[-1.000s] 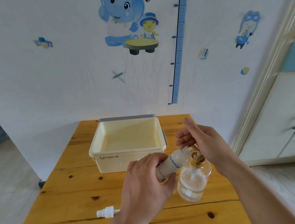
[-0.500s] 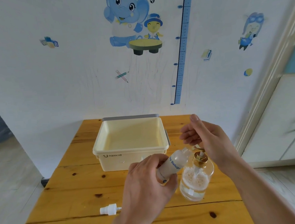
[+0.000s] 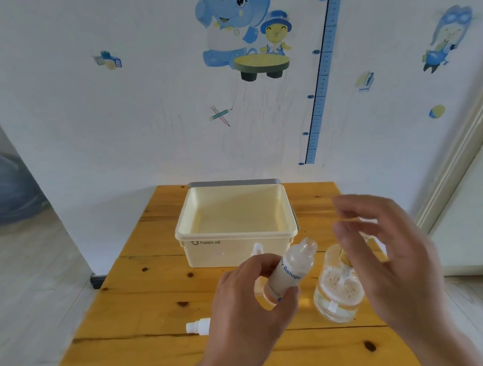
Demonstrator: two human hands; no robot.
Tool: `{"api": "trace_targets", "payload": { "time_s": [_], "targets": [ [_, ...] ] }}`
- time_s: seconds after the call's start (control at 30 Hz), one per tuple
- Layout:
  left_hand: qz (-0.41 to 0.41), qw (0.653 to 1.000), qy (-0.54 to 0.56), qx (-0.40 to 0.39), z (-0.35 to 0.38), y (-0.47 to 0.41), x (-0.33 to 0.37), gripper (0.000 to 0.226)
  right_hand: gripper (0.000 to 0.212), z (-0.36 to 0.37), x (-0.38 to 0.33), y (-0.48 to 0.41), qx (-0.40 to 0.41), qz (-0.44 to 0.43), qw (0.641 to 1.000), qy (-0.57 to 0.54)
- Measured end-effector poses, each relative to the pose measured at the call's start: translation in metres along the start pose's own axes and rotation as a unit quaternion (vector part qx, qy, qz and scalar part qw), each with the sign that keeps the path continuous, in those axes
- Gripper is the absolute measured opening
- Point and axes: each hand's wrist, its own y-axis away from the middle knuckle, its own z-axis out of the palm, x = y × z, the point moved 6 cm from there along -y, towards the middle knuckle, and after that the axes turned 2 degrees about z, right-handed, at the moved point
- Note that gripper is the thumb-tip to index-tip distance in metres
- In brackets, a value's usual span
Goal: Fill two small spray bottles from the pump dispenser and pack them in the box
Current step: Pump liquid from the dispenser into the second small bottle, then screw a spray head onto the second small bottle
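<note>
Left hand [image 3: 253,306]: fingers and thumb curled round the lower body of a small spray bottle [image 3: 292,268], gripping it firmly. Bottle is uncapped and tilted, its open neck pointing up and to the right; it is held clear of the table, in front of the near wall of the box [image 3: 235,226]. Blue lettering runs along its side.

Right hand [image 3: 390,257]: fingers loosely spread, holding nothing. It is motion-blurred and hovers in front of and to the right of the box, over the pump dispenser [image 3: 339,296]. Contact between a fingertip and the gold pump head cannot be determined.

Pump dispenser: clear rounded glass, upright on the table [image 3: 123,307], in front of the box's near right corner. Clear liquid sits low in it, with foam above.

White spray cap [image 3: 198,326]: lying on its side on the table, in front of the box's near left corner and well apart from it.

Pale upright shape [image 3: 257,249]: stands against the box's near wall, partly hidden behind the left hand; possibly a second small bottle, too faint to confirm.

Box: cream plastic, top open, with a grey strip [image 3: 234,181] along its far rim
</note>
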Motion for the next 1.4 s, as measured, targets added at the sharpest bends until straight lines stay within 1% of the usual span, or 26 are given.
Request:
{"api": "trace_targets", "payload": {
  "time_s": [0.1,0.27,0.33,0.43,0.53,0.63,0.67,0.73,0.8,0.87,0.93,1.0,1.2,1.4],
  "targets": [
    [0.003,1.000,0.013,0.013,-0.002,0.006,-0.006,0.030,0.030,0.010,-0.006,0.031,-0.004,-0.018,0.999,-0.049],
    [-0.009,0.999,0.017,0.036,-0.006,0.017,-0.021,0.036,0.048,0.039,0.004,0.077,-0.007,0.021,0.996,-0.092],
    [-0.019,0.999,0.018,0.034,-0.007,0.021,-0.027,0.036,0.056,0.046,0.011,0.088,-0.018,0.054,0.993,-0.100],
    [-0.034,0.999,0.023,0.015,-0.007,0.028,-0.037,0.037,0.061,0.059,0.024,0.097,-0.055,0.136,0.982,-0.115],
    [-0.038,0.999,0.022,-0.001,-0.007,0.032,-0.044,0.041,0.060,0.073,0.036,0.101,-0.100,0.191,0.969,-0.118],
    [-0.042,0.999,0.025,-0.017,-0.006,0.032,-0.048,0.043,0.061,0.084,0.043,0.103,-0.131,0.225,0.958,-0.119],
    [-0.040,0.999,0.025,-0.021,-0.006,0.032,-0.049,0.041,0.055,0.088,0.045,0.103,-0.139,0.233,0.955,-0.120],
    [-0.035,0.999,0.022,-0.027,-0.005,0.032,-0.049,0.033,0.035,0.092,0.049,0.103,-0.151,0.248,0.948,-0.127],
    [-0.037,0.998,0.020,-0.042,-0.004,0.031,-0.051,0.028,0.028,0.095,0.053,0.102,-0.160,0.265,0.943,-0.124],
    [-0.042,0.997,0.012,-0.067,-0.004,0.029,-0.057,0.033,0.028,0.097,0.057,0.102,-0.169,0.275,0.939,-0.120],
    [-0.041,0.995,-0.005,-0.095,-0.008,0.026,-0.066,0.042,0.033,0.099,0.061,0.103,-0.172,0.286,0.935,-0.119],
    [-0.046,0.992,-0.021,-0.112,-0.019,0.024,-0.078,0.046,0.036,0.098,0.065,0.103,-0.172,0.296,0.933,-0.116],
    [-0.073,0.980,-0.102,-0.155,-0.048,0.025,-0.112,0.039,0.039,0.099,0.071,0.104,-0.185,0.312,0.926,-0.105],
    [-0.087,0.978,-0.112,-0.154,-0.052,0.031,-0.121,0.036,0.035,0.104,0.074,0.106,-0.198,0.309,0.926,-0.088]
  ]
}}
